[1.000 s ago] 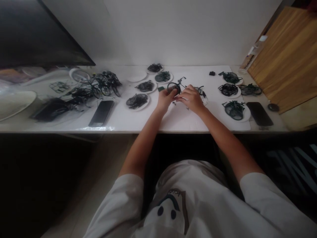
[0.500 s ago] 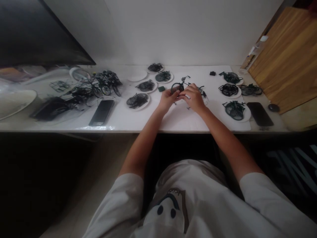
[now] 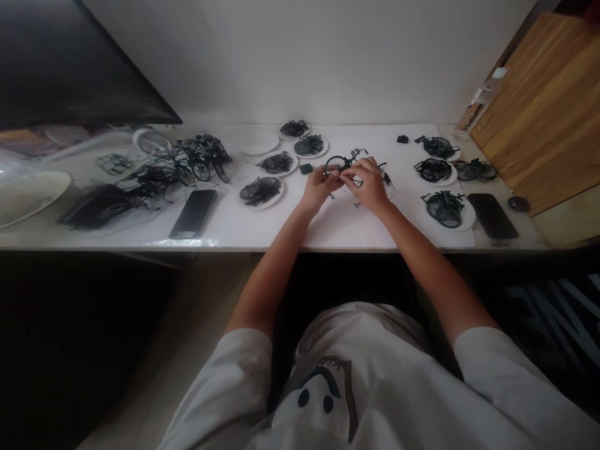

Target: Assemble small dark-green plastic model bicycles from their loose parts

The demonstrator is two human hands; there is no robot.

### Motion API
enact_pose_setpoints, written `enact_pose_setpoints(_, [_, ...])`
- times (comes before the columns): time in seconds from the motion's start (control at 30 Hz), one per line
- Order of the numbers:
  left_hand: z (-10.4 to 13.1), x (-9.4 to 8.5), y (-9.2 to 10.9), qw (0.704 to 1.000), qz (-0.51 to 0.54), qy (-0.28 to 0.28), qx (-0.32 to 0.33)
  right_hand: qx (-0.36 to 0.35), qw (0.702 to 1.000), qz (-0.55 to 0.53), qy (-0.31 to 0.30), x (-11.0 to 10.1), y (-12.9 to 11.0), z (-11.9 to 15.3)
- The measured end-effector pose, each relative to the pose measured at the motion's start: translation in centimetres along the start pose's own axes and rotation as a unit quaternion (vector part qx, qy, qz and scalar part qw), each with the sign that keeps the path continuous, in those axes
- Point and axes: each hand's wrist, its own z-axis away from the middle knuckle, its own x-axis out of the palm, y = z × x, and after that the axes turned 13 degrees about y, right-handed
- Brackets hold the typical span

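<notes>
A small dark model bicycle [image 3: 347,161] is held between my two hands over the white board. My left hand [image 3: 321,186] is closed on its spoked wheel at the left side. With fingertips pinched beside that wheel, my right hand [image 3: 368,182] works at the bicycle's lower part; any tiny piece in the pinch is too small to make out. The handlebar rises above my right fingers. Small loose dark parts [image 3: 388,179] lie just right of my right hand, and a dark green block [image 3: 306,168] sits left of the wheel.
White plates with dark bicycle parts stand at left [image 3: 280,199] and right [image 3: 469,215]. Assembled model bicycles [image 3: 204,156] cluster further left. One phone [image 3: 193,214] lies left, another dark phone [image 3: 492,215] right, near a wooden panel [image 3: 544,112] and a clear bottle [image 3: 487,94].
The bicycle has turned and tilted slightly, its handlebar shifting right and a little lower. Both hands stay in nearly the same place around it.
</notes>
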Motion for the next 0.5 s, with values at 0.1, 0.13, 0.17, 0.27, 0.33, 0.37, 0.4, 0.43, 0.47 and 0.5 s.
enact_pose_setpoints(0.1, [0.00, -0.19, 0.02, 1.000, 0.002, 0.002, 0.008, 0.001, 1.000, 0.003, 0.005, -0.04, 0.15, -0.01])
enact_pose_setpoints(0.13, [0.00, -0.24, 0.05, 1.000, -0.001, 0.002, 0.009, 0.000, 1.000, 0.004, 0.006, -0.04, 0.20, -0.02])
enact_pose_setpoints(0.17, [0.00, -0.28, 0.09, 1.000, -0.005, 0.000, 0.008, -0.002, 1.000, 0.005, 0.007, -0.03, 0.23, -0.02])
enact_pose_setpoints(0.27, [0.10, -0.25, 0.32, 1.000, -0.017, -0.004, 0.005, -0.005, 1.000, 0.009, 0.011, 0.01, 0.22, -0.03])
enact_pose_setpoints(0.33, [0.19, -0.20, 0.47, 1.000, -0.024, -0.006, 0.006, -0.004, 1.000, 0.009, 0.010, 0.00, 0.13, -0.05])
enact_pose_setpoints(0.37, [0.21, -0.19, 0.52, 1.000, -0.027, -0.007, 0.007, -0.003, 1.000, 0.008, 0.011, -0.01, 0.09, -0.07])
enact_pose_setpoints(0.4, [0.22, -0.19, 0.53, 1.000, -0.029, -0.008, 0.008, -0.002, 1.000, 0.006, 0.011, -0.04, 0.05, -0.09])
enact_pose_setpoints(0.43, [0.19, -0.22, 0.50, 1.000, -0.027, -0.011, 0.009, 0.000, 1.000, 0.005, 0.011, -0.06, 0.03, -0.11])
enact_pose_setpoints(0.47, [0.14, -0.26, 0.43, 1.000, -0.023, -0.014, 0.012, 0.002, 1.000, 0.005, 0.011, -0.09, 0.02, -0.13])
enact_pose_setpoints(0.5, [0.06, -0.33, 0.32, 1.000, -0.017, -0.019, 0.015, 0.005, 1.000, 0.004, 0.009, -0.12, 0.04, -0.15])
